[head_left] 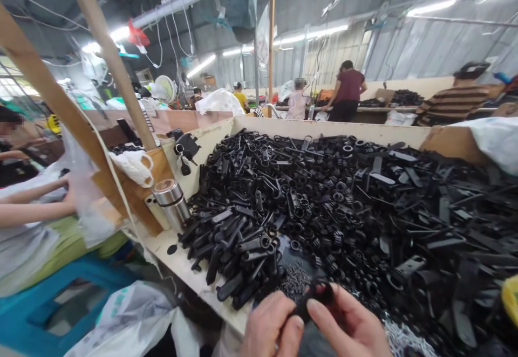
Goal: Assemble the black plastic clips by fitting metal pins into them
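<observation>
Both my hands meet at the bottom centre, over the near edge of a worktable, around a black plastic part (301,309) with a ring-shaped end. My left hand (270,324) pinches its lower left end between thumb and fingers. At the ring end, my right hand (348,322) has thumb and fingers closed on the same part. Much of the part is hidden by the fingers. Just beyond it lies a small pile of dark screws (295,280). To the left of that is a stack of long black plastic handles (238,249).
Heaps of black rings (324,200) and flat black strips (437,211) spread across the table. Small silvery pieces (407,340) lie at lower right. A steel flask (172,203) and hanging keys (183,162) are at left, near a blue stool (76,292). Several people work nearby.
</observation>
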A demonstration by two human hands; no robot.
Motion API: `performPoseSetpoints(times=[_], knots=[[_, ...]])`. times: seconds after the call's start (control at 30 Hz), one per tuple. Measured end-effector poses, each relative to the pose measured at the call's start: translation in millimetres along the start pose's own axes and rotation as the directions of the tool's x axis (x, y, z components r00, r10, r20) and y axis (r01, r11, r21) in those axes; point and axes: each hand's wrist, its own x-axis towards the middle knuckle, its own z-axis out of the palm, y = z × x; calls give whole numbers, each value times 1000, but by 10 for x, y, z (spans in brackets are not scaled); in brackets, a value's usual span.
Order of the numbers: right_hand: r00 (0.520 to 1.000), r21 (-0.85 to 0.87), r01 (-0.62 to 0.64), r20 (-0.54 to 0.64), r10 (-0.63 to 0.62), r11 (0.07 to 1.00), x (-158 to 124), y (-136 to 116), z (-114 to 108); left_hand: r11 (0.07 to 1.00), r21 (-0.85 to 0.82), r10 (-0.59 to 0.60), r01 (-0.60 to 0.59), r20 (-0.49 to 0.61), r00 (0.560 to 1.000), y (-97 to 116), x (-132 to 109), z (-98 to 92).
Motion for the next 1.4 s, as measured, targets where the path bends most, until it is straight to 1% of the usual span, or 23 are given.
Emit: performPoseSetpoints(times=[0.07,0.1,0.2,0.23,0.27,0.37,0.43,0.53,0.67,0.73,0.83,0.93,1.03,1.1,1.13,1.17,1.2,1.23,1.27,1.3,1.33,1.37,1.4], knots=[[994,-35,53,93,-50,998,168,-148,200,999,2,-40,41,-168,985,58,61,-158],[989,-39,90,125,-85,995,269,-232,294,999,17,-29,33,-204,978,103,127,-262],[937,-96,190,316,-151,977,665,-479,502,982,160,113,-96,-104,988,265,439,-649],[910,-160,247,376,-172,956,832,-543,539,959,244,184,-144,-150,971,305,561,-785],[895,-241,316,397,-204,918,1014,-592,561,927,333,251,-173,-206,946,329,680,-913],[915,-382,363,320,-247,850,1599,-648,585,797,578,368,-175,-236,899,284,977,-1198],[925,-484,362,291,-244,796,1946,-630,626,728,676,349,-113,-224,910,181,1103,-1290],[922,-615,376,325,-212,693,2294,-578,794,688,724,271,-51,-192,943,18,1199,-1325],[914,-710,389,378,-148,587,2474,-524,1079,640,768,254,-13,-195,947,-87,1230,-1306],[914,-731,386,384,-129,562,2497,-519,1134,620,785,256,10,-215,942,-109,1226,-1287],[924,-738,375,342,-169,561,2453,-554,1023,647,762,251,25,-243,937,-165,1209,-1245],[932,-711,358,228,-283,605,2261,-639,725,694,719,277,8,-277,920,-248,1185,-1195],[920,-642,351,101,-378,682,1876,-727,374,742,670,308,-12,-325,894,-288,1154,-1170],[920,-569,339,34,-391,749,1529,-738,169,780,622,349,-61,-352,869,-262,1097,-1173],[926,-513,323,-4,-379,795,1338,-718,83,797,597,379,-91,-377,845,-233,1045,-1168],[947,-341,264,-83,-309,902,1139,-678,12,811,574,408,-115,-413,814,-197,972,-1148],[970,-153,174,-142,-196,973,937,-618,-41,825,548,430,-139,-449,783,-157,877,-1106],[983,19,89,-165,-85,996,735,-540,-75,845,509,433,-165,-470,769,-116,762,-1035],[986,156,10,-167,16,988,537,-448,-87,873,451,412,-188,-473,779,-76,632,-934],[983,257,-66,-148,107,964,349,-345,-81,911,352,359,-213,-429,829,-39,495,-806],[978,324,-149,-93,188,934,178,-237,-59,958,209,259,-197,-334,906,-4,360,-658],[969,367,-214,-36,244,905,28,-132,-30,990,76,132,-118,-225,965,30,237,-501],[960,382,-267,28,278,885,-94,-37,-3,999,-49,6,-12,-116,993,62,136,-347]])
